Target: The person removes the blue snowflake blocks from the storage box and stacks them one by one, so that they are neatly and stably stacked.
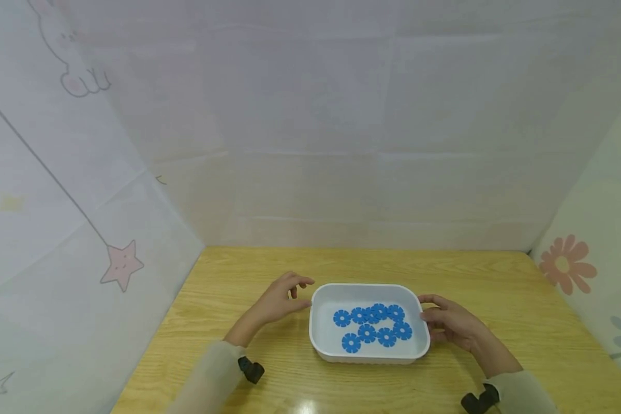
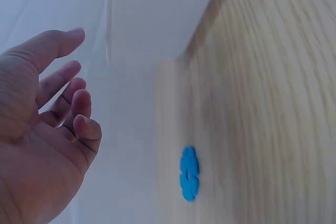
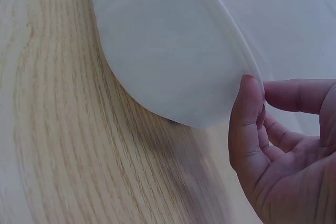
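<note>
A white plastic basin (image 1: 370, 357) stands on the wooden table, with several blue flower-shaped plastic discs (image 1: 351, 342) inside. At its right end my right hand (image 1: 452, 323) pinches the rim between thumb and finger; the right wrist view shows the fingertips meeting at the basin's edge (image 3: 173, 51). My left hand (image 1: 279, 296) is by the basin's left end, fingers loosely bent and holding nothing. A small gap separates it from the basin wall (image 2: 157, 14) in the left wrist view. There, another blue disc (image 2: 189, 173) lies on the table; the head view does not show it.
The wooden table (image 1: 238, 261) reaches back to a pale cloth backdrop (image 1: 310, 190). Printed cloth sides rise at left (image 1: 150, 218) and right (image 1: 590, 195). A dark strap mount sits on each wrist.
</note>
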Demonstrator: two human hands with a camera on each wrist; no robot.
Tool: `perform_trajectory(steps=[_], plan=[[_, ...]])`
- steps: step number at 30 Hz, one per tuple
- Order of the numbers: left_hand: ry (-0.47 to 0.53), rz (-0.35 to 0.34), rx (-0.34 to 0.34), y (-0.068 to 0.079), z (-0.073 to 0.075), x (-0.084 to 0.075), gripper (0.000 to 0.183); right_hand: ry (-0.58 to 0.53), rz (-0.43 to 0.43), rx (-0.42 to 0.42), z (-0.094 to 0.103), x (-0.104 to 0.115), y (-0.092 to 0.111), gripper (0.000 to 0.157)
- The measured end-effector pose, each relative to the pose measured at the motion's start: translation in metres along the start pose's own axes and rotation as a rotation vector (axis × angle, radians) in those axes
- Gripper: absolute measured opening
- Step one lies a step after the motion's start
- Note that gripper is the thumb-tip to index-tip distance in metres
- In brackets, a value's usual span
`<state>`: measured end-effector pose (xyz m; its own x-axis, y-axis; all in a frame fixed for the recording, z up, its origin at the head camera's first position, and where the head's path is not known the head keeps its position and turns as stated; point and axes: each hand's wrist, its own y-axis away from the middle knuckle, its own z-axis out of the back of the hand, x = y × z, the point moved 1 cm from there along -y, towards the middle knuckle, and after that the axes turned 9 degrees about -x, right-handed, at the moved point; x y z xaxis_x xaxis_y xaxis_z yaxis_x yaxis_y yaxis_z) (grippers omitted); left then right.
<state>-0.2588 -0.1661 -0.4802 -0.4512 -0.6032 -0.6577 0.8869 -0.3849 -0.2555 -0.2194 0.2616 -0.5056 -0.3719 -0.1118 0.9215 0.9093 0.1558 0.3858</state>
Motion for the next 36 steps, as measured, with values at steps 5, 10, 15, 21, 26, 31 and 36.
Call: perform_trajectory(steps=[5,10,15,21,26,31,36], plan=[[0.0,-0.037,0.053,-0.008,-0.008,-0.02,0.043,-0.015,0.001,0.007,0.0,-0.001,0.0,0.061],[-0.021,-0.064,0.111,-0.017,-0.017,-0.033,0.043,-0.024,0.006,0.008,0.001,-0.002,-0.001,0.06],[-0.028,-0.09,0.17,-0.025,-0.027,-0.037,0.045,-0.026,0.008,0.005,0.001,-0.002,0.0,0.062],[-0.023,-0.125,0.228,-0.034,-0.039,-0.044,0.047,-0.037,0.004,0.014,0.002,-0.003,-0.001,0.063],[-0.016,-0.151,0.278,-0.041,-0.049,-0.054,0.05,-0.027,0.014,0.005,0.001,-0.004,-0.001,0.063],[-0.038,-0.163,0.351,-0.048,-0.063,-0.062,0.053,-0.029,0.016,-0.008,0.0,-0.004,-0.001,0.063],[-0.067,-0.181,0.402,-0.05,-0.077,-0.071,0.054,-0.035,0.022,-0.005,0.001,-0.004,0.0,0.062]])
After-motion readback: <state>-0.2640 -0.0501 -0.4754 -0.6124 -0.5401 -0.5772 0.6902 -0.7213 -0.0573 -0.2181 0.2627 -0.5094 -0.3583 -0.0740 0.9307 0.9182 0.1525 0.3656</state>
